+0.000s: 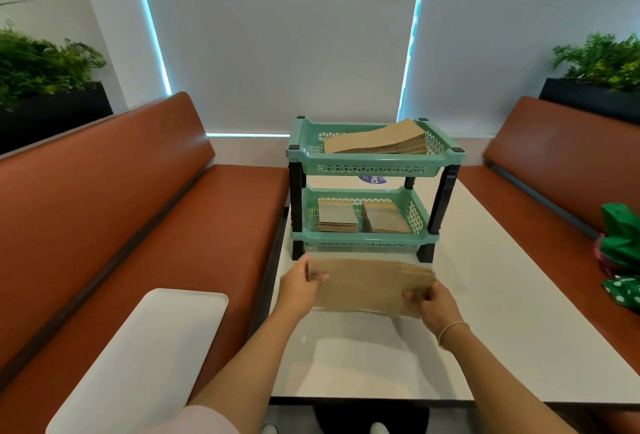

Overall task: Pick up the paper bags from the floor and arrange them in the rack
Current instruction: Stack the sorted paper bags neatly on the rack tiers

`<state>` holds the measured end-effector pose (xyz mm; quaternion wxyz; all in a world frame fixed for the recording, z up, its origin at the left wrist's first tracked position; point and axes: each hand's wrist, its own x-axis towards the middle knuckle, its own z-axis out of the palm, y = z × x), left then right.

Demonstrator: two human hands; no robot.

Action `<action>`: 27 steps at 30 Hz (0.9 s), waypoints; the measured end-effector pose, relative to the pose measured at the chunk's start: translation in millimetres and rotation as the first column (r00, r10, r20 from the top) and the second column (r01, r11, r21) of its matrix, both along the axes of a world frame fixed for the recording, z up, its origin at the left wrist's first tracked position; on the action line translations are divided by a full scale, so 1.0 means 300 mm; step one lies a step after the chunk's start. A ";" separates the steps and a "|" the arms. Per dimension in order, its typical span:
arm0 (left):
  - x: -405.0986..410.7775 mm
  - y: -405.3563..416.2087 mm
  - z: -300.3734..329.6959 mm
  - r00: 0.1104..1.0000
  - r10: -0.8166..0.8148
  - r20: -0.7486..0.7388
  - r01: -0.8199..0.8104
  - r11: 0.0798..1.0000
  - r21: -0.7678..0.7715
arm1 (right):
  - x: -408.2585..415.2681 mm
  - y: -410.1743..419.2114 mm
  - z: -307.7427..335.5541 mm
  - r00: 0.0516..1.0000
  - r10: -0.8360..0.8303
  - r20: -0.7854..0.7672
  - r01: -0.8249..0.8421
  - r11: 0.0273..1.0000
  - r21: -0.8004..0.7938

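The left hand (pixel 302 282) grips the left end and the right hand (pixel 430 302) pinches the near right corner of a flat stack of paper bags (pixel 370 286) just above the white table (pixel 485 312). Just beyond stands the green rack (pixel 367 170), with bags in both tiers.

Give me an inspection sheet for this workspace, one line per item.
Surface: white table, mostly bare.
Job's things: green two-tier rack on the table; large bags on the top tier, two small stacks on the lower; held bag stack in front.
Clutter: green polka-dot bags on the right bench; white tray on the left bench.
Grips: left hand and right hand hold the stack's ends.
Cables: nothing seen.
Surroundings: orange benches, planters, blinds.
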<state>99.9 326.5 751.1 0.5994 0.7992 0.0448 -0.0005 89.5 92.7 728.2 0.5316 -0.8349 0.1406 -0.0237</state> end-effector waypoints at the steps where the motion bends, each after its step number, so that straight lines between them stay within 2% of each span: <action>1: -0.011 -0.003 -0.024 0.999 -0.011 -0.039 0.012 1.000 0.008 | -0.008 0.001 -0.021 1.000 -0.002 -0.027 0.002 1.000 -0.028; 5: -0.053 -0.011 -0.109 0.982 -0.049 -0.183 0.082 0.981 0.178 | -0.031 0.010 -0.066 0.991 0.013 -0.133 -0.026 0.995 -0.092; 9: -0.038 -0.014 -0.096 0.979 -0.055 -0.194 0.113 0.946 0.302 | -0.023 0.011 -0.051 0.987 0.027 -0.155 -0.052 0.986 -0.157; 12: -0.029 -0.012 -0.058 0.987 -0.062 -0.149 0.106 0.947 0.302 | -0.017 0.015 -0.025 0.991 0.011 -0.135 -0.035 0.984 -0.173; 17: 0.012 -0.012 0.083 0.995 0.000 0.096 -0.025 0.966 0.257 | 0.036 0.009 0.154 0.995 -0.009 0.102 0.026 0.986 -0.165; 21: 0.068 -0.026 0.271 0.951 0.073 0.299 -0.122 0.981 0.149 | 0.079 0.001 0.380 0.941 -0.051 0.336 0.091 0.990 -0.105; 24: 0.135 -0.043 0.434 0.922 0.106 0.371 -0.128 0.991 0.035 | 0.133 -0.008 0.559 0.885 -0.078 0.459 0.118 0.991 -0.060; 27: 0.224 -0.066 0.589 0.899 0.122 0.420 -0.170 0.982 0.080 | 0.219 -0.008 0.722 0.858 -0.083 0.506 0.135 0.989 -0.067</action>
